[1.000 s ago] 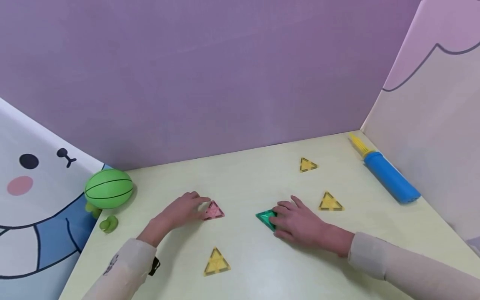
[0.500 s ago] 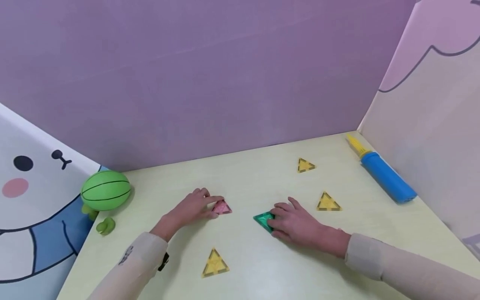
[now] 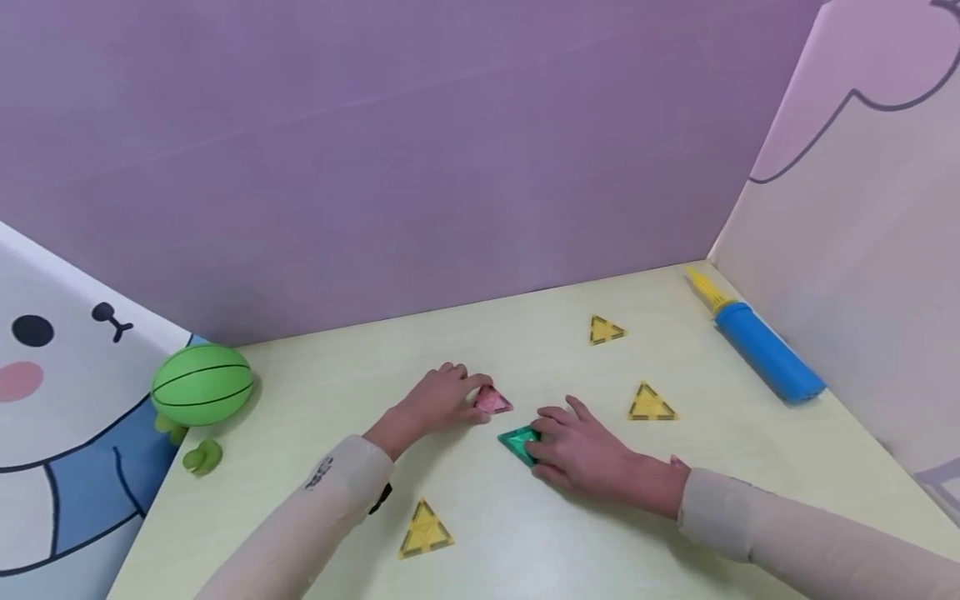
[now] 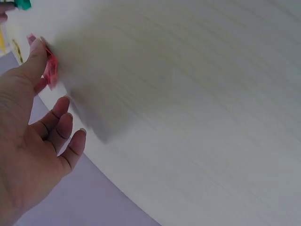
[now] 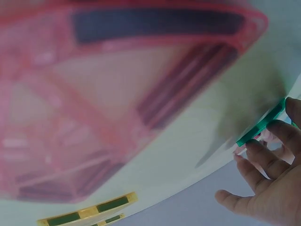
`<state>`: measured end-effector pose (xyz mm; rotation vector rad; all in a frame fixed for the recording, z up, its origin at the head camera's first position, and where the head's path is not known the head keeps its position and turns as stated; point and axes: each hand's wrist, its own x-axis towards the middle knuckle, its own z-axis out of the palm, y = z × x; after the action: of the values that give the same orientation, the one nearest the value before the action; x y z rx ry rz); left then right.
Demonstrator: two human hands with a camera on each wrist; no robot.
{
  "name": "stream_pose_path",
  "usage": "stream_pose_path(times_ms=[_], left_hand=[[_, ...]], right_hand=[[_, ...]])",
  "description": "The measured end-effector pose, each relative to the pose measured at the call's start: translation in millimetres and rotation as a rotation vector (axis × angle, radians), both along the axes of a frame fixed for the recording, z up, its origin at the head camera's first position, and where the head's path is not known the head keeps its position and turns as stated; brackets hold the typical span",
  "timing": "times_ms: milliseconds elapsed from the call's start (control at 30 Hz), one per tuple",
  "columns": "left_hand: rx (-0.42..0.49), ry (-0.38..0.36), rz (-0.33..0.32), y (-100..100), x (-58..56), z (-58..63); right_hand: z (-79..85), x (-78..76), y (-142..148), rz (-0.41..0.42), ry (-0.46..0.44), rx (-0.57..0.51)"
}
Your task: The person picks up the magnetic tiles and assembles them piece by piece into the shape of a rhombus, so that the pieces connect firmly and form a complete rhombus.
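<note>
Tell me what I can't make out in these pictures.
Head view: the green triangular tile's right part, covered by the right hand.
Head view: the pink triangular tile's left part, behind the left hand.
Right wrist view: the close-up pink tile's full outline, cut off by the left edge.
Head view: the print on the left sleeve, too small to read.

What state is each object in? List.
Pink translucent triangular tile: pinched by left hand.
Green translucent triangular tile: held by right hand.
Three yellow translucent triangular tiles: flat, separate.
Second pink triangular tile: pose unclear.
Green striped ball: looks inflated.
Small green toy: resting.
Green toy beside ball: partly hidden.
Blue plastic pump: lying down.
</note>
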<state>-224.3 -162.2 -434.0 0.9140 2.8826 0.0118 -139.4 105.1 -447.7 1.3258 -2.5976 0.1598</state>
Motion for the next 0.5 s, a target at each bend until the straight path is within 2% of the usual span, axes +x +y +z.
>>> stream_pose_path(times_ms=[200, 400, 500], left_hand=[[0.006, -0.038, -0.014, 19, 1.2, 1.7], [0.026, -0.025, -0.007, 20, -0.7, 5.4], [0.057, -0.031, -0.025, 21, -1.5, 3.9]], right_hand=[[0.4, 1.7, -2, -0.021, -0.023, 0.026], [0.4, 2.3, -2, -0.021, -0.008, 0.03], [0.4, 2.6, -3, -0.022, 0.002, 0.041]])
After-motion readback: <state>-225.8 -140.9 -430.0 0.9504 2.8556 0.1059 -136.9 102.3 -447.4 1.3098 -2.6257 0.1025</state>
